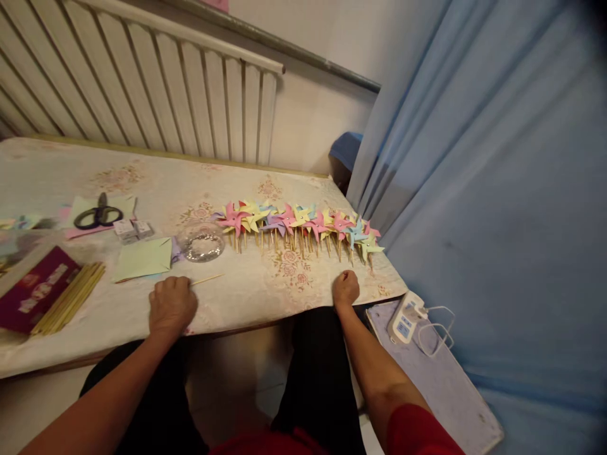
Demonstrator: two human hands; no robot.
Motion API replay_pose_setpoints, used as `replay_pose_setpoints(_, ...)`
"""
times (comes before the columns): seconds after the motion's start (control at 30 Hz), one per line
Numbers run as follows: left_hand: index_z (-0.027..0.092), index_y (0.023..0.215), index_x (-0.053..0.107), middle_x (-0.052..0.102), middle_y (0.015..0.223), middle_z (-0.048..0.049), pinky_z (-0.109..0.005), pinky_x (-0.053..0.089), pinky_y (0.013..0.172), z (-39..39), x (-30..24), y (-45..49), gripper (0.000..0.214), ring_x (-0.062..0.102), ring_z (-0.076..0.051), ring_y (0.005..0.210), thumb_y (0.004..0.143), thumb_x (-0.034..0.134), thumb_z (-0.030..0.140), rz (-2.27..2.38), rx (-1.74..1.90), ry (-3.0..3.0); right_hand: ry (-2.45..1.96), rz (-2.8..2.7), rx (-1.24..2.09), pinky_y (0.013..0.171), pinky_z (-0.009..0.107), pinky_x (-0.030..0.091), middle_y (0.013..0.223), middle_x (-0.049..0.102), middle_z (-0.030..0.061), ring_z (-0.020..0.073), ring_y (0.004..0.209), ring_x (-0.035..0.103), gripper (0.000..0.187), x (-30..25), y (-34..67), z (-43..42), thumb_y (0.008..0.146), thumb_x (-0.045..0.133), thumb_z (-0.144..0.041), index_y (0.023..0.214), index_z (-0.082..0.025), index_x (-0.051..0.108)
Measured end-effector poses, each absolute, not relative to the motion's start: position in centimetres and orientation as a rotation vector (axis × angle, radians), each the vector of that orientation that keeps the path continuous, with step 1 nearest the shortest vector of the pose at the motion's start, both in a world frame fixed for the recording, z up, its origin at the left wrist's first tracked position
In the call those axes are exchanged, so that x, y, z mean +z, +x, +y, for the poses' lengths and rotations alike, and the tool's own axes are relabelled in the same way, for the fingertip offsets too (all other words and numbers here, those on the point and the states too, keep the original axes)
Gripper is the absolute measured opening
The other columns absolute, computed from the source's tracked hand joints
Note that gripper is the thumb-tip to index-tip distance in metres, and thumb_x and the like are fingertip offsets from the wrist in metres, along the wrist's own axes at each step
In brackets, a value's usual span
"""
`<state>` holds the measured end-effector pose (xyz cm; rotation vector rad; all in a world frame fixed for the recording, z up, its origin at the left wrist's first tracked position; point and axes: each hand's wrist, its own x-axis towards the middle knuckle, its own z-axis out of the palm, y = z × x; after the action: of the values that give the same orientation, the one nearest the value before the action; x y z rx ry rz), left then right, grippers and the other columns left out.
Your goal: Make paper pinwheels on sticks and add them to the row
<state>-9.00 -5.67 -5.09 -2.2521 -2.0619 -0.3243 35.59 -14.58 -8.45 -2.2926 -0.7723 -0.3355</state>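
My left hand [173, 303] rests on the cloth near the table's front edge, fingers curled closed. A thin wooden stick [207, 279] juts out from its thumb side toward the right, its near end hidden by the hand. My right hand [346, 287] is a closed fist on the cloth further right, with nothing showing in it. Just beyond it stretches a long row of paper pinwheels [315, 224] in pink, yellow, purple, blue and green, with their sticks pointing toward me. A clear round dish [203, 242] with small shiny pieces sits ahead of my left hand.
Left of the dish lie green paper squares [145, 258], small white boxes [133, 230] and dark-handled scissors [99, 213] on paper. A purple box [40, 291] holds wooden sticks [73, 297]. A power strip [406, 318] lies on a lower surface, beside a blue curtain [502, 221].
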Motion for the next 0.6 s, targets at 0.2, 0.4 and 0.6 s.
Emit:
replay_pose_setpoints(0.2,0.012,0.11,0.064,0.061,0.11,-0.0176,-0.042,0.038,0.085,-5.8,-5.0,-8.9,0.034,0.051,-0.034,0.107,0.094,0.037,0.022,-2.063,-0.315,-2.253,-2.344,-0.988,-0.351,0.067,0.028,0.032,0.091,0.068,0.0071,0.0177,0.078,0.057,0.017,-8.7,34.0,-15.4,0.09,0.051,-0.018,0.093,-0.017,0.068)
replay_pose_setpoints(0.4,0.012,0.11,0.063,0.061,0.108,-0.0178,-0.043,0.038,0.085,-5.9,-5.3,-8.9,0.032,0.05,-0.033,0.106,0.092,0.038,0.021,-2.017,-0.352,-2.228,-2.398,-1.009,-0.375,0.065,0.028,0.03,0.091,0.067,0.0075,0.0174,0.077,0.057,0.017,-8.6,33.9,-15.4,0.09,0.051,-0.019,0.095,-0.016,0.068)
replay_pose_setpoints(0.6,0.012,0.108,0.064,0.06,0.107,-0.0169,-0.043,0.039,0.085,-5.9,-5.6,-9.0,0.031,0.049,-0.033,0.103,0.092,0.039,0.021,-1.991,-0.399,-2.222,-2.421,-1.01,-0.388,0.065,0.028,0.031,0.091,0.067,0.0077,0.0179,0.078,0.058,0.018,-8.7,33.9,-15.3,0.091,0.051,-0.02,0.096,-0.017,0.068)
